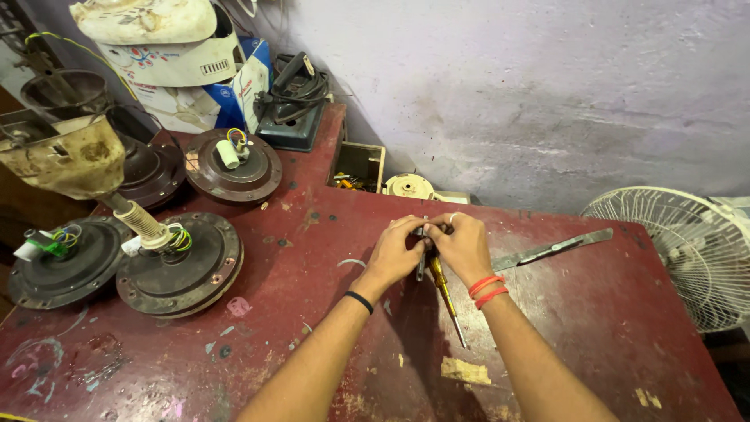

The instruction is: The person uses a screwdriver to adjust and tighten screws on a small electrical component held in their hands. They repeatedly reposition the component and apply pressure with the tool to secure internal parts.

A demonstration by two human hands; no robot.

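My left hand (397,252) and my right hand (462,244) meet over the middle of a worn red table (594,312). Together they pinch a small dark part (426,230) between their fingertips; what it is I cannot tell. A screwdriver (447,295) with a yellowish handle and thin metal shaft lies beneath the hands, pointing toward me. A black band circles my left wrist, red bands my right.
Several dark round ceiling-fan motors (178,267) with coloured wires sit at the left. A flat metal blade (553,248) lies right of my hands. A white table-fan grille (687,250) stands off the right edge. Boxes (195,70), a dark tool and an open parts box (358,166) line the wall.
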